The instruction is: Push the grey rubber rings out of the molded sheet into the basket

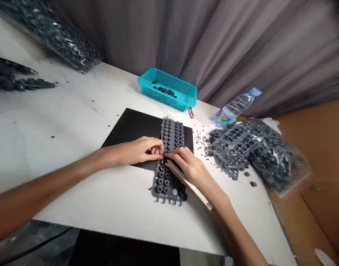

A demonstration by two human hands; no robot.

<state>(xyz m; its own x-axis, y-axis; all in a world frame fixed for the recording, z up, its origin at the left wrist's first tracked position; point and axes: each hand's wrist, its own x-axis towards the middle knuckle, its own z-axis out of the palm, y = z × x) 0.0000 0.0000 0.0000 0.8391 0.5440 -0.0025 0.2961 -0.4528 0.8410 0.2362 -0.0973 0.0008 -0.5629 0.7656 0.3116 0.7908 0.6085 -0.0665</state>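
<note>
A dark grey moulded sheet (173, 133) with rows of round, ring-like parts lies partly on a black mat (139, 127) and partly on the white table. My left hand (151, 147) comes in from the left with curled fingers, its thumb and fingertip at the sheet's left edge. My right hand (187, 164) bends over the middle of the sheet, its fingertips close to the left ones. Under its palm it grips a thin, pale, stick-like tool (195, 190), slanting down to the right. The tool's tip and whatever lies between the fingertips are hidden.
A turquoise basket (186, 105) with small dark parts stands at the back. To the right are a water bottle (236, 107), a pile of moulded sheets (230, 147) and a clear bag of dark parts (280, 162). Another filled bag (61, 40) lies back left. Small scraps dot the table.
</note>
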